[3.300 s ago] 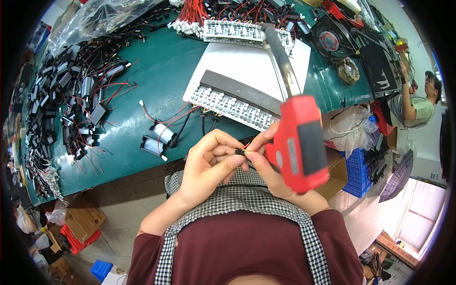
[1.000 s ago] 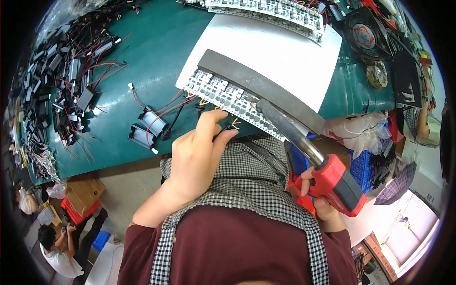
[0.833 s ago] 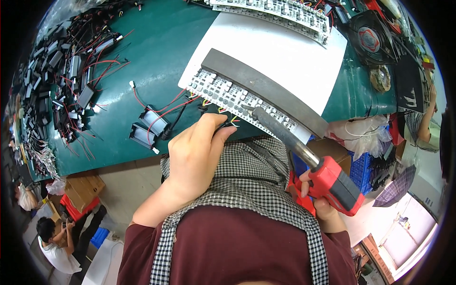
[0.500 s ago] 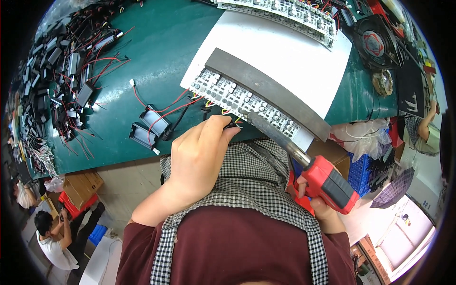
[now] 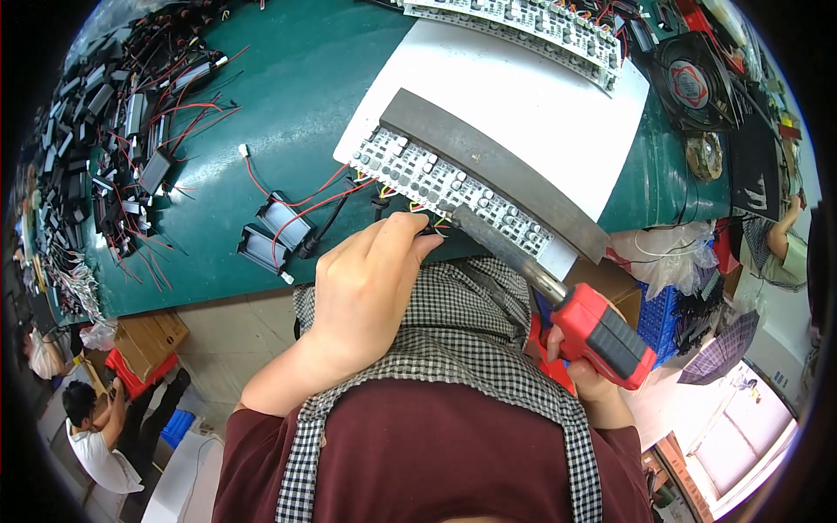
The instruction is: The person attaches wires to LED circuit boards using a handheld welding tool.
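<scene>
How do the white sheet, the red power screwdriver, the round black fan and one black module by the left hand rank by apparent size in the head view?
1. white sheet
2. red power screwdriver, though it sits nearer the camera
3. round black fan
4. black module; fan and module look close, so that order is unsure.

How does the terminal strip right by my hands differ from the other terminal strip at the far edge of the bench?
The near terminal strip lies tilted beside a grey metal bar, at the fingertips of the left hand, with the tip of the electric screwdriver, held in the right hand, against it. The far terminal strip lies untouched, and looks longer. Both are pale, studded rows with coloured wires.
</scene>
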Tool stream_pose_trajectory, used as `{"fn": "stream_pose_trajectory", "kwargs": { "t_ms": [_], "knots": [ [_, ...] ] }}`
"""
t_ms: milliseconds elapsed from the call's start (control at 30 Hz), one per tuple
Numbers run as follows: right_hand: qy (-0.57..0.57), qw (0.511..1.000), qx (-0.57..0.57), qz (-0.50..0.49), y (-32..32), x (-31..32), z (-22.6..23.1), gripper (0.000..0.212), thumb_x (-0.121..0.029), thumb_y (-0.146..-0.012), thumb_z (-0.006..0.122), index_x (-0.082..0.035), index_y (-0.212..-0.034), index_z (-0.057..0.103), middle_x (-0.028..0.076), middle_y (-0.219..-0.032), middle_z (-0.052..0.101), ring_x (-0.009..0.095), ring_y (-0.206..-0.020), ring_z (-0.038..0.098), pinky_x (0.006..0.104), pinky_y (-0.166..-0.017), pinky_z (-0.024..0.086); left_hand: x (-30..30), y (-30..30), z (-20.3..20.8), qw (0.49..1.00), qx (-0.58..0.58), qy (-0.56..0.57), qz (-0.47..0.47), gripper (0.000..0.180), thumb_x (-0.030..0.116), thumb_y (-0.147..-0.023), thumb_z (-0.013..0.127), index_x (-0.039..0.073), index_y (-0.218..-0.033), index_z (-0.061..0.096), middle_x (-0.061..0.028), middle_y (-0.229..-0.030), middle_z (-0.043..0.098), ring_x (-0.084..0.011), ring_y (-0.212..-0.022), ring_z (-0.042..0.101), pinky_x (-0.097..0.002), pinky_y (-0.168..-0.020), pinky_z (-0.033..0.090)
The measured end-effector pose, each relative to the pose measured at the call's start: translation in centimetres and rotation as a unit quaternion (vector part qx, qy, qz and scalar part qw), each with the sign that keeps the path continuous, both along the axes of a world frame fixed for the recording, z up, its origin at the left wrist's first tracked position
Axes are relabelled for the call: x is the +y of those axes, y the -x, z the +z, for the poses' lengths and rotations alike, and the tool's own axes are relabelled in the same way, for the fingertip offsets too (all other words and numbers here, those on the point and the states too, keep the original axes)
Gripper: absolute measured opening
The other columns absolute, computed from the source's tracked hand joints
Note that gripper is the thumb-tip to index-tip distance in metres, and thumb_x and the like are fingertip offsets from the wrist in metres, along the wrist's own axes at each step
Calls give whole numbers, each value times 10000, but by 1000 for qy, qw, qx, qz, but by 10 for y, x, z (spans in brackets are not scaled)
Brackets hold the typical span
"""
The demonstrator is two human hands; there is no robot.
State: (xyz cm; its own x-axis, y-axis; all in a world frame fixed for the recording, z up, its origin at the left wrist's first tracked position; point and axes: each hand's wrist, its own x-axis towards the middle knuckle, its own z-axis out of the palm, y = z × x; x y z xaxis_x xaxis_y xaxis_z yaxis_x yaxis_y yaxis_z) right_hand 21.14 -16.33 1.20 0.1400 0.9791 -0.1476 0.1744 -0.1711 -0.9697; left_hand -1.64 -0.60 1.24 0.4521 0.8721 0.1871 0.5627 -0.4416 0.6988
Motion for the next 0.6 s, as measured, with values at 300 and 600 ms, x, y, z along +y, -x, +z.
{"fn": "stream_pose_trajectory", "kwargs": {
  "t_ms": [300, 600],
  "knots": [
    [20, 999, -35, 17, -2, -3, -1, 635, -98, -663, 730, 96, -1218, 488, 39, -727, 658, 138, -671, 656, 243, -638, 506, 1, 1, -1, 1000, -4, 2, -9, 176, 33, -762, 684, 22, -872, 547, -101, -669, 579, -266, -581, 585, -339, -497, 458],
    [-4, 1000, 15, 17, 0, 3, 0, 608, -119, -690, 748, 91, -1204, 501, 49, -781, 664, 140, -666, 654, 250, -645, 512, 1, 0, -1, 1000, -7, 9, -3, 164, 36, -777, 672, 22, -874, 541, -104, -671, 580, -276, -581, 584, -349, -500, 459]
  ]
}}
